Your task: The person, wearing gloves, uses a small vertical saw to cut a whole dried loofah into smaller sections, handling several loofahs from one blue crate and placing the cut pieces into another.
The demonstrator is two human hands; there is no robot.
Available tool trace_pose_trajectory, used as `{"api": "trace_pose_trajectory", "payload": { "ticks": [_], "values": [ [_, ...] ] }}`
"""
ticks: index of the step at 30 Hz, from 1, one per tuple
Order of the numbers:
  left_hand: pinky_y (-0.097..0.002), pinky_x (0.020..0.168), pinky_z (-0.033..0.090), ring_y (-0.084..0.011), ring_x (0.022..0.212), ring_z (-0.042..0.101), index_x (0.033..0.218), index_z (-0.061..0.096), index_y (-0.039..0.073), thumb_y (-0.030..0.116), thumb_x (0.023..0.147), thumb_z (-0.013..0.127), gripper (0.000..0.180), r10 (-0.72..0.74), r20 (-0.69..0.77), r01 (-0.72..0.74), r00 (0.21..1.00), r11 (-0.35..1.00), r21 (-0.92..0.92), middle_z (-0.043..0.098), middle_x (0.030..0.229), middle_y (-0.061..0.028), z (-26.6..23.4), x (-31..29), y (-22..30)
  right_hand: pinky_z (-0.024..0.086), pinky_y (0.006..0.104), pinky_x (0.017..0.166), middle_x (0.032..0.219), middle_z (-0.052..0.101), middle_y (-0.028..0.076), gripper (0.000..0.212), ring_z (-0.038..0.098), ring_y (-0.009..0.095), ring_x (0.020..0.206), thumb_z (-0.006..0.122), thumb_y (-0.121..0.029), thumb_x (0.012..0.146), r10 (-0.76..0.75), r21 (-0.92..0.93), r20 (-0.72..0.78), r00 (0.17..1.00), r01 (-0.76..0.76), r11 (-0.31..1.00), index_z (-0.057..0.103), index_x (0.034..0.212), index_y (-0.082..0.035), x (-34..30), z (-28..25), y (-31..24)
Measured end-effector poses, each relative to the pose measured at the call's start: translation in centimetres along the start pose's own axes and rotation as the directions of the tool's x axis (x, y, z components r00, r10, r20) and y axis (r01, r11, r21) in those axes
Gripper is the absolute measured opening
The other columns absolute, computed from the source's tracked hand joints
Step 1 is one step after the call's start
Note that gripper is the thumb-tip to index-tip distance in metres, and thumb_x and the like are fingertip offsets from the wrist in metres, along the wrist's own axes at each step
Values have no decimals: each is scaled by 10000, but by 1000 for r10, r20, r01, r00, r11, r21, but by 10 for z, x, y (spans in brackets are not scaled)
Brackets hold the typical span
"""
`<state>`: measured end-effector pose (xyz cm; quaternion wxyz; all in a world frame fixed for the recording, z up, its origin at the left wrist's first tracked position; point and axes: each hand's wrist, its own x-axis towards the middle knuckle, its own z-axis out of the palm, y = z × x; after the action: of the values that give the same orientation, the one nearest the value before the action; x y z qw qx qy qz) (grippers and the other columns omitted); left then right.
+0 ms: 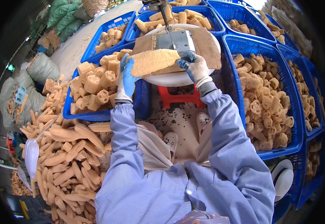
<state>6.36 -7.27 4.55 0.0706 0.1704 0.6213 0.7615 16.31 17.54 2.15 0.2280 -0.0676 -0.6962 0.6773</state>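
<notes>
Between my two gloved hands is a whole loofah, pale tan with a fibrous, netted skin. My left hand, in a blue and white glove, is closed round its left end. At the tapered right end, my right hand pinches it between thumb and fingers. The loofah is held level, just in front of a metal machine plate. A thin upright blade or needle comes down to that plate from a dark arm. Brown cardboard and a round white top lie around the plate.
A blue crate of cut loofah pieces stands at left, and a larger blue crate at right. Whole loofahs are heaped on the floor at left. A red stool supports the white top. More blue crates stand beyond.
</notes>
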Motion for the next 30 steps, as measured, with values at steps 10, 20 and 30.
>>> {"api": "trace_pose_trajectory", "payload": {
  "ticks": [10, 20, 30],
  "values": [
    [-418, 931, 513, -222, 1219, 541, 1437, 477, 187, 584, 899, 624, 685, -143, -100, 166, 985, 946, 278, 541, 1336, -75, 11, 40, -14, 535, 385, 836, 916, 735, 117, 246, 706, 291, 893, 794, -347, 803, 22, -606, -151, 988, -110, 788, 772, 1008, -214, 55, 1, 17],
    [-417, 906, 524, -226, 1161, 601, 1387, 512, 145, 573, 887, 649, 672, -188, -155, 220, 970, 947, 233, 577, 1325, -69, 8, 77, -24, 526, 328, 812, 883, 747, 98, 229, 708, 230, 833, 782, -249, 830, 82, -596, -162, 983, -163, 786, 771, 1029, -136, 75, 6, 17],
    [-391, 904, 534, -214, 1183, 574, 1404, 511, 148, 639, 881, 619, 726, -167, -149, 204, 975, 939, 278, 546, 1347, -78, 12, 90, -26, 532, 371, 848, 948, 742, 110, 203, 707, 283, 903, 752, -289, 851, 47, -676, -186, 981, -163, 719, 766, 1027, -191, 91, 10, 21]
  ]
}}
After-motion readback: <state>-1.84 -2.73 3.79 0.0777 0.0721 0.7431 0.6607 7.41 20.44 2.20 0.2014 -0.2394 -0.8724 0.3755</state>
